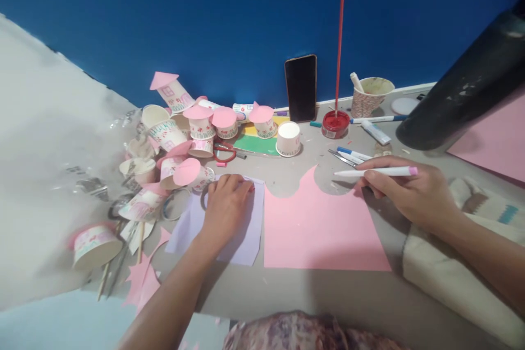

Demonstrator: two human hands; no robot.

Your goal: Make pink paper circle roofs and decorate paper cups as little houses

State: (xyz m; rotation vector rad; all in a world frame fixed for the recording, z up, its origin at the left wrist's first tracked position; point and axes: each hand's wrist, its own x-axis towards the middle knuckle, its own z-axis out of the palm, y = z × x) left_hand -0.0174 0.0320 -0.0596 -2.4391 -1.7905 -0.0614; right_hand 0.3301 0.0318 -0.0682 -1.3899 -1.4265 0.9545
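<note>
My right hand (410, 191) is closed around a white marker (385, 171) with a pink end, held nearly level above the table. Beneath its tip side lies a pink sheet of paper (320, 229), whose top edge is cut in deep curves with a pointed peak. My left hand (227, 205) rests on a lilac sheet of paper (241, 246), fingers bent over a grey tape ring (203, 198). Only the ring's left arc shows; the hand covers the rest. Scissors with open metal blades (341, 157) lie just beyond the marker.
Several decorated paper cups (166, 134) with pink paper tops crowd the left side. A phone (301, 87) leans on the blue wall. Nearby are a red pot (335, 124) with an upright stick, a patterned cup (371, 98) and a dark cylinder (459, 79). Cloth (447, 268) lies at right.
</note>
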